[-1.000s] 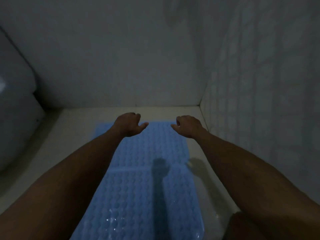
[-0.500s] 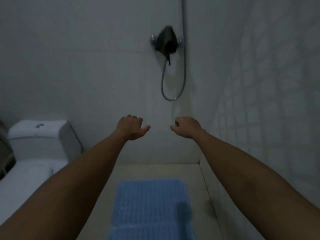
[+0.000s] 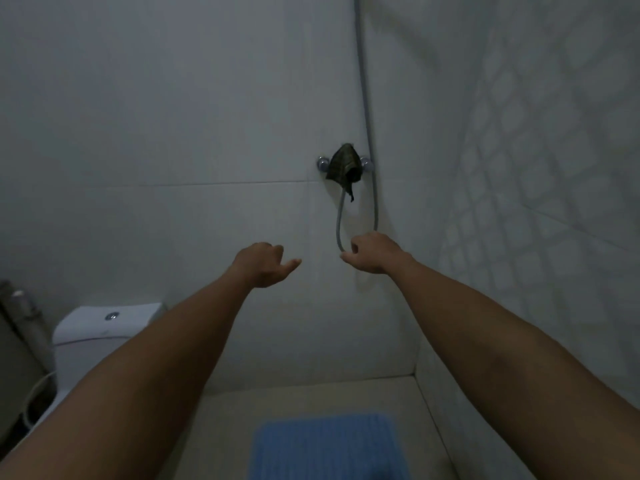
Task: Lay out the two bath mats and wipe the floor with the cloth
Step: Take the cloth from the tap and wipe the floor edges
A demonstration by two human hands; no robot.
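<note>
A blue studded bath mat (image 3: 327, 446) lies flat on the pale floor (image 3: 228, 420) at the bottom of the view, near the right wall. A dark cloth (image 3: 343, 165) hangs on the shower tap on the far wall. Both my arms stretch forward and up. My left hand (image 3: 262, 264) hangs in the air below and left of the cloth, fingers loosely curled, thumb out, holding nothing. My right hand (image 3: 372, 252) is just below the cloth, in front of the hose loop, fingers curled, also with nothing in it. Only one mat is in view.
A grey shower hose (image 3: 367, 109) runs down the far wall and loops under the tap. A white toilet with its cistern (image 3: 104, 323) stands at the lower left. A patterned tiled wall (image 3: 540, 202) closes the right side.
My view has tilted up from the mat to the wall, so the mat slid to the bottom edge and the tap with the cloth came into sight. Both hands rose toward the cloth.
</note>
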